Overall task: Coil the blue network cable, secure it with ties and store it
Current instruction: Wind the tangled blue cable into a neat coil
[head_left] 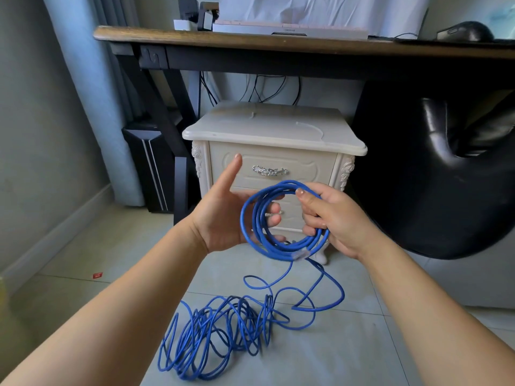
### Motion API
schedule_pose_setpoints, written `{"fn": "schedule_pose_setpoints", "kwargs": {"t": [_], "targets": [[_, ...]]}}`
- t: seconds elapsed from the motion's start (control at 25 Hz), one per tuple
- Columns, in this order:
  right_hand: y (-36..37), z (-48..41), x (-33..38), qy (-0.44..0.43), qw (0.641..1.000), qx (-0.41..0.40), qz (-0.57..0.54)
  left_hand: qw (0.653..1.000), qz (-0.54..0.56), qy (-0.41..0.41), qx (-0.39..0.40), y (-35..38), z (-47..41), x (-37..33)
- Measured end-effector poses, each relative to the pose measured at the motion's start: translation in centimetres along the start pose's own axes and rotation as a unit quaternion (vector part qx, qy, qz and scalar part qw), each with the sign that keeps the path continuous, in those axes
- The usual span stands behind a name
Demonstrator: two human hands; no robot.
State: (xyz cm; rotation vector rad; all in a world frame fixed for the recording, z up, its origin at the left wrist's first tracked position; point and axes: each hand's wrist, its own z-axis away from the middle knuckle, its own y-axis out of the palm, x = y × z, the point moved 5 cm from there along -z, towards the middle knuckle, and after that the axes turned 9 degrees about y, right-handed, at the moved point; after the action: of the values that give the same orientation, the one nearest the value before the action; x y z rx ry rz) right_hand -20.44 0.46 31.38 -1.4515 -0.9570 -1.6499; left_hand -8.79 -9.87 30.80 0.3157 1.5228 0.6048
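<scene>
A blue network cable (250, 232) forms several round loops held up in front of a white nightstand. My right hand (331, 218) grips the right side of the coil, thumb over the strands. My left hand (223, 215) is spread behind the coil's left side, thumb pointing up, fingers showing through the loops. A clear plug (300, 254) hangs at the coil's bottom. The rest of the cable (220, 332) lies in a loose tangle on the tiled floor below. Two white cable ties (312, 127) lie on the nightstand top.
The white nightstand (211, 132) with a silver drawer handle (269, 171) stands under a dark wooden desk (250, 41). A black chair (446, 176) is at the right, a black computer tower (150, 165) at the left. A small red scrap (97, 275) lies on the floor.
</scene>
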Motion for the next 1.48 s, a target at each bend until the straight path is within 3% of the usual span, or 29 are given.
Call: {"fn": "schedule_pose_setpoints", "kwargs": {"t": [0.08, 0.16, 0.36, 0.52, 0.68, 0.8, 0.88, 0.96, 1.24, 1.32, 1.48], "targets": [[0.0, 0.0, -0.1, -0.007, 0.998, -0.009, 0.061, 0.993, -0.108, -0.011, -0.035, 0.6, -0.5, 0.5], [0.0, -0.2, -0.2, -0.012, 0.996, -0.037, 0.086, 0.970, -0.216, 0.036, -0.104, 1.0, -1.1, 0.9], [0.1, -0.2, -0.9, 0.004, 0.991, -0.127, 0.035, 0.944, -0.242, 0.146, -0.172, 1.4, -1.9, 1.2], [0.8, -0.2, -1.2, 0.045, 0.990, -0.133, -0.015, 0.906, -0.312, 0.196, -0.209, 1.1, -1.9, 0.4], [1.0, -0.2, -1.5, 0.086, 0.982, 0.015, -0.167, 0.900, -0.228, 0.234, -0.287, 0.2, -1.5, -0.7], [1.5, 0.3, -1.7, 0.055, 0.979, 0.135, -0.140, 0.902, -0.141, 0.227, -0.339, -0.9, -0.9, -0.7], [1.6, 0.6, -1.6, 0.047, 0.984, 0.144, -0.092, 0.901, -0.100, 0.213, -0.363, -1.3, -0.8, -0.1], [1.5, 0.5, -1.3, 0.039, 0.993, 0.081, -0.071, 0.899, -0.070, 0.210, -0.378, -1.0, -0.8, 0.6], [1.9, 0.4, -0.8, 0.031, 0.973, -0.009, -0.229, 0.918, -0.017, 0.227, -0.326, -0.1, -1.1, 1.3], [1.5, 0.2, -0.7, 0.035, 0.978, -0.025, -0.204, 0.930, -0.009, 0.224, -0.293, 0.0, -1.0, 1.3], [0.4, 0.4, -0.4, 0.066, 0.997, -0.013, -0.049, 0.965, -0.017, 0.153, -0.211, -0.1, -0.9, 1.2]]}}
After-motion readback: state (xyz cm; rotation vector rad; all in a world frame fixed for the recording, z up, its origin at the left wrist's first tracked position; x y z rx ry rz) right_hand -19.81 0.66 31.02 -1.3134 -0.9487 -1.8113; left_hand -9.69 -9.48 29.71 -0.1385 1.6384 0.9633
